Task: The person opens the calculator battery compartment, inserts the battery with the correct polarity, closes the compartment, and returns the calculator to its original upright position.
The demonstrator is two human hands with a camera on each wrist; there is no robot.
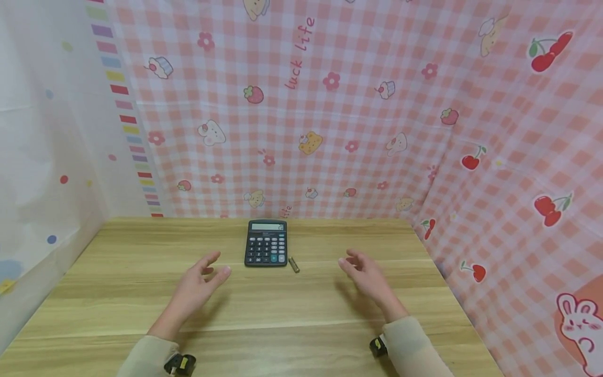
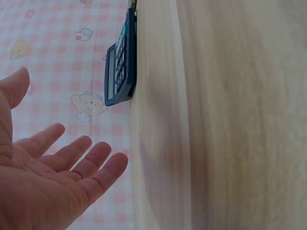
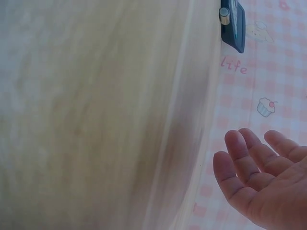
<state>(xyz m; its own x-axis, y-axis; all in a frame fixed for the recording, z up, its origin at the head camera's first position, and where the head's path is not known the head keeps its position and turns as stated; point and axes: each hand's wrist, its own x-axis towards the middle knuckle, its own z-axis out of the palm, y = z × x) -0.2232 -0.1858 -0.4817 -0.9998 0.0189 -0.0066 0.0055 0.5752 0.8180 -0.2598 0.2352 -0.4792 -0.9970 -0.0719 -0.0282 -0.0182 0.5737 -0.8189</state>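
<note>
A dark calculator (image 1: 266, 243) lies face up toward the back of the wooden table, its display reading 20. Beside its lower right corner is a small battery (image 1: 294, 265), which also shows as a metal-ended cylinder (image 3: 224, 16) in the right wrist view. My left hand (image 1: 200, 280) hovers to the left of the calculator, fingers relaxed and spread, holding nothing. On the other side, my right hand (image 1: 367, 275) hovers right of the battery with loosely bent fingers and nothing in them. In the left wrist view, the calculator (image 2: 122, 62) stands beyond my left fingertips.
The wooden table (image 1: 264, 345) reaches back to a pink checked cloth (image 1: 282, 120) hung behind it. A similar cloth (image 1: 513, 183) hangs along the right edge, and a white dotted cloth (image 1: 42, 157) along the left. Each wrist carries a small black camera.
</note>
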